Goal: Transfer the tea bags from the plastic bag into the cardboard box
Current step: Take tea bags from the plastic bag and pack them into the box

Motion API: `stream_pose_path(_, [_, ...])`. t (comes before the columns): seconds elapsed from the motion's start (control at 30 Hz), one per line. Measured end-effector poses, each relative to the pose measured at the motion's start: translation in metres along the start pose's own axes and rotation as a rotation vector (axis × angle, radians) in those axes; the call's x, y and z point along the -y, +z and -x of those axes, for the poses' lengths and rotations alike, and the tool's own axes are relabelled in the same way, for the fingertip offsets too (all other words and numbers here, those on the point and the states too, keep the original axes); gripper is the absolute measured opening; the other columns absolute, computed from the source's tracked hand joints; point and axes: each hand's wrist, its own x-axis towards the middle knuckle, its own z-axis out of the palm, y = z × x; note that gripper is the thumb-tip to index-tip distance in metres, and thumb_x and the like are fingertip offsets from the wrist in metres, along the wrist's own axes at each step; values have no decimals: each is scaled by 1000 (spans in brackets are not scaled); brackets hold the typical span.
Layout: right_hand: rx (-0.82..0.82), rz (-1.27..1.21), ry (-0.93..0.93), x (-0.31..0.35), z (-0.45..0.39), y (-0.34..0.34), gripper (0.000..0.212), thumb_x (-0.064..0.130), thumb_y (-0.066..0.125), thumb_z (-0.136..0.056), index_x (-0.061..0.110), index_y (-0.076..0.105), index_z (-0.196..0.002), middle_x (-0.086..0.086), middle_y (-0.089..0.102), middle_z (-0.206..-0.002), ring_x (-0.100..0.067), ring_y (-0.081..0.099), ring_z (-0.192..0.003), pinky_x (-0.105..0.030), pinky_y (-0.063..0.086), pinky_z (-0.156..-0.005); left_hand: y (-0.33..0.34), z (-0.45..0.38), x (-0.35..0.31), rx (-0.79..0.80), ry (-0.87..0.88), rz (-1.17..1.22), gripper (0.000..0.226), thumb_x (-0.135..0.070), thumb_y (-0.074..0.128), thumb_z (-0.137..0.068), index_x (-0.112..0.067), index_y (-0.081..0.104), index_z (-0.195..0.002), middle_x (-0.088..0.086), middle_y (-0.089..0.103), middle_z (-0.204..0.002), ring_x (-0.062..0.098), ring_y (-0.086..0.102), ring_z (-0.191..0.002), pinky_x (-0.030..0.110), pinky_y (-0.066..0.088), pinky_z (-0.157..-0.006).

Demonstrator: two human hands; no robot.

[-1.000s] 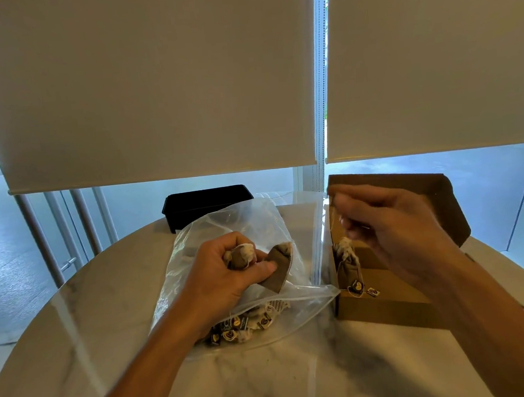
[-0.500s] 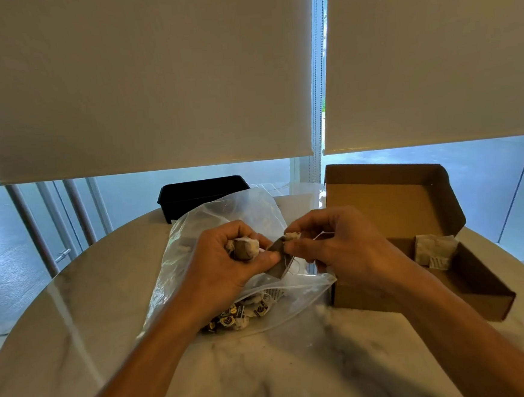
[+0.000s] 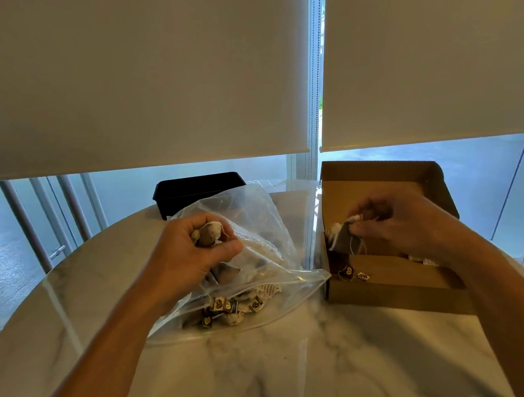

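Brown tea bags in both hands, over the marble table (image 3: 268, 370).
Left hand (image 3: 193, 254) was curled round a tea bag (image 3: 210, 233) above the plastic bag (image 3: 259, 261); right hand (image 3: 394, 219) pinched another tea bag (image 3: 345, 238) over the cardboard box (image 3: 386, 282), tags dangling just below it.

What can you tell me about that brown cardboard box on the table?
The cardboard box is plain brown and shallow, its lid standing open behind. It sits on the marble table, right of the plastic bag. Some tea bags already lie inside. The right hand holds a tea bag over its left end.
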Motion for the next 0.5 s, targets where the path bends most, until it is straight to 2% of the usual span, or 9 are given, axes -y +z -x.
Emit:
stream_pose_path(0.13, [134,111,31,-10,-5,12,18,14,68,-84,31,65,-83,7,64,-82,-9,60,-77,-14,42,-59,-7,-1,2,-3,-6,-34,10,-8,78,-71,-15,72,-77,-3,71,-76,5,66,-75,9,48,-59])
stream_pose_path(0.2, [138,112,46,-13,-7,18,19,10,67,-85,28,65,-85,7,61,-83,-9,58,-76,-12,41,-55,-10,-1,6,-4,-37,-39,11,-7,78,-71,-15,73,-77,-4,72,-77,5,67,-74,8,48,-59])
stream_pose_path(0.27, [134,98,53,-17,-8,23,21,7,67,-84,28,64,-84,5,60,-86,-13,58,-78,-15,46,-58,-11,-2,9,8,-81,-51,11,-8,78,-72,-17,74,-76,-4,72,-77,5,67,-74,8,49,-58])
stream_pose_path(0.37, [136,93,60,-22,-10,26,19,9,68,-84,28,66,-86,2,60,-87,-17,60,-80,-28,56,-70,-12,-2,13,33,-150,-84,10,-11,78,-73,-20,75,-78,-4,73,-77,5,68,-76,10,48,-58])
stream_pose_path(0.5, [141,64,66,-26,-11,27,16,10,69,-83,25,67,-91,-4,61,-87,-19,61,-81,-36,58,-75,-16,-3,18,24,-218,-134,11,-13,77,-75,-21,74,-82,-5,72,-85,7,66,-81,16,44,-66])
